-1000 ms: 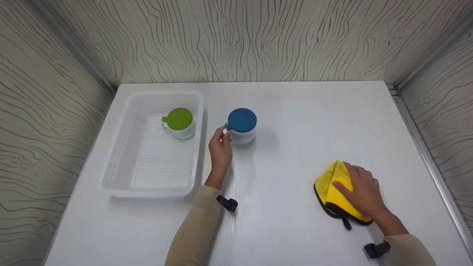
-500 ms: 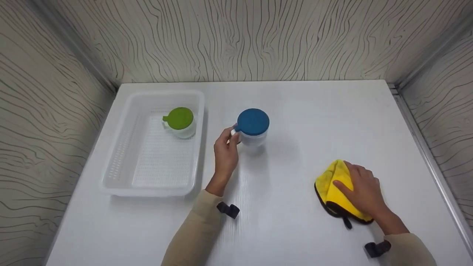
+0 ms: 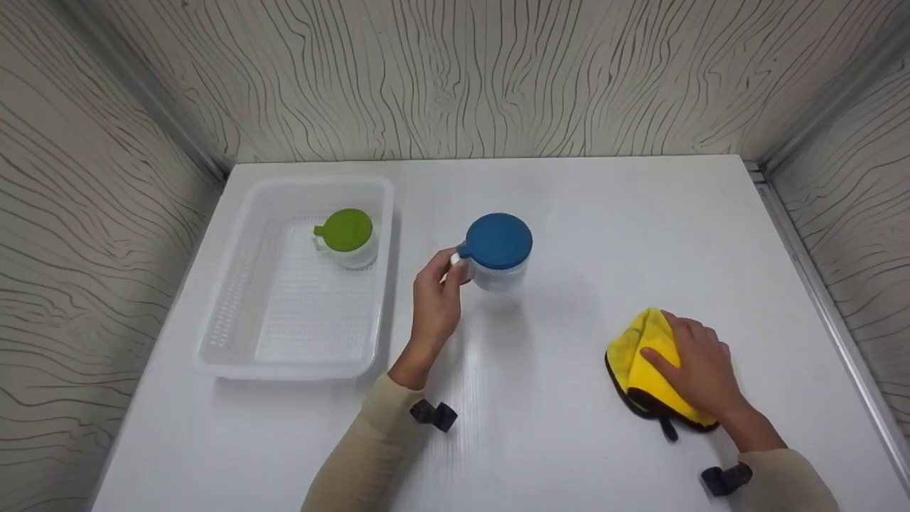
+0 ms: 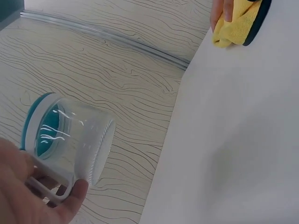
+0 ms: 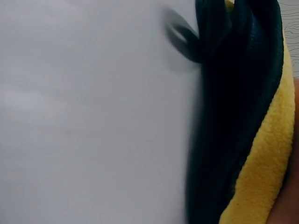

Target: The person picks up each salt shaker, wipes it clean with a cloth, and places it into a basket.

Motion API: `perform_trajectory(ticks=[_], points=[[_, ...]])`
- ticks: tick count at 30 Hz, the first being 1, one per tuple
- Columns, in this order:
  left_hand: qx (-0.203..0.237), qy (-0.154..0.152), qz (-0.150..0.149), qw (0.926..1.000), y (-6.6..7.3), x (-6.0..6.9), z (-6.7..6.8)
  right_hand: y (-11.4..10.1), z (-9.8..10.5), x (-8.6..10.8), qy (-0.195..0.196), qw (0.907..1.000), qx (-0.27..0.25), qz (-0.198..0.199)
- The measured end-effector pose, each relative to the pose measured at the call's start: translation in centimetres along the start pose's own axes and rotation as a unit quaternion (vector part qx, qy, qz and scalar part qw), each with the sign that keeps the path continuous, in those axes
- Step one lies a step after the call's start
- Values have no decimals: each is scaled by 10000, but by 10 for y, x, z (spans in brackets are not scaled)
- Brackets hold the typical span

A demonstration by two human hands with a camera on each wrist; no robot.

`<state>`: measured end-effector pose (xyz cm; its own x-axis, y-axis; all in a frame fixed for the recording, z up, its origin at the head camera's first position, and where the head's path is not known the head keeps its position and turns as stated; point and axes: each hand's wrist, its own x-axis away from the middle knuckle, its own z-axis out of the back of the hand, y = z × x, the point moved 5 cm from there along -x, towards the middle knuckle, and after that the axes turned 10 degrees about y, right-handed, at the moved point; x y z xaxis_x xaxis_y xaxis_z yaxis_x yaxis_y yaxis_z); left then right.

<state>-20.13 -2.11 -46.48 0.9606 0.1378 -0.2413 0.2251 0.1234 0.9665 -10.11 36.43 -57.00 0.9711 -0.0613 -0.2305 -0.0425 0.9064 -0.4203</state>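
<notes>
So, closest in: tan sleeves (image 3: 366,444), a black wrist cam (image 3: 725,480) at each cuff. Just past the R cuff, the R grip (image 3: 700,373) lies over a yellow cloth (image 3: 625,348) w/ black edging, fingers bent down its far side & thumb across its front, so it's holding the cloth, which looks to rest on the white surface (image 3: 554,412). Further up, approx. mid-view, the L grip (image 3: 437,299) pinches the handle (image 3: 456,259) of a clear blue-lidded mug (image 3: 500,252). L wrist view shows the mug's base clear of the surface; can't tell if it's dead level. Step in hand, I'd judge: carrying that mug by its handle, cloth at the ready in the other grip. Next move prob. calls for a firm pinch, as the weight hangs off one side, & lid-up handling; if mug & cloth are to meet, the gap needs closing, since they're well apart. Roughly level w/ the mug, to the L, is a white plastic basket (image 3: 284,370), perforated base, w/ a green-lidded mug (image 3: 345,238) standing upright inside, in its far R part, handle to the L. Farthest back: a pale wall (image 3: 483,78) w/ dark wavy woodgrain lines.
</notes>
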Motion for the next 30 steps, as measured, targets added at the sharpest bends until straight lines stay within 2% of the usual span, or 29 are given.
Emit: perform_trajectory(ticks=[12, 16, 23, 26, 30], points=[[63, -316, 66, 9995, 17, 11, 2, 2, -1, -4, -21, 9995, -254, -197], [38, -418, 9, 9991, 21, 13, 2, 3, 2, -5, -2, 9973, -561, -464], [94, -600, -222, 9979, 27, 17, 0, 0, 13, -7, 164, 9874, -1153, -1067], [142, -640, -242, 9976, 29, 19, -1, -4, 18, -9, 275, 9861, -1239, -1072], [151, -690, -213, 9973, 32, 21, -5, -14, 28, -11, 507, 9870, -1266, -850]])
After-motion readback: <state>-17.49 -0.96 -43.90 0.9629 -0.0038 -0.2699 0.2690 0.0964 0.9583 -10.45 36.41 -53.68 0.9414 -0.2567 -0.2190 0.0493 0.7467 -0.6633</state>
